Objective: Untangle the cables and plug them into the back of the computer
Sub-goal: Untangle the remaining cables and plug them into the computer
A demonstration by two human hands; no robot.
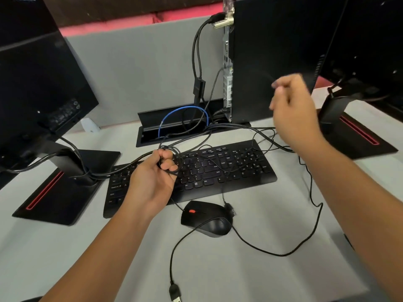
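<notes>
- Left hand [152,177]: we grip a tangled cable bundle [171,159] over the keyboard [218,171].
- Right hand [292,110]: raised, blurred; its fingers look pinched on a thin cable, though we cannot tell.
- USB plug [175,293]: loose on the worktop [239,275], unplugged.
- Computer [272,57]: upright behind; some rear leads already attached.

Thin black cables [281,253] lie looped across the desk before the upright black computer [272,51].

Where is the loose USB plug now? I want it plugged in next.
In the head view, the black USB plug lies on the grey desk at the bottom edge, below the black mouse.
</notes>
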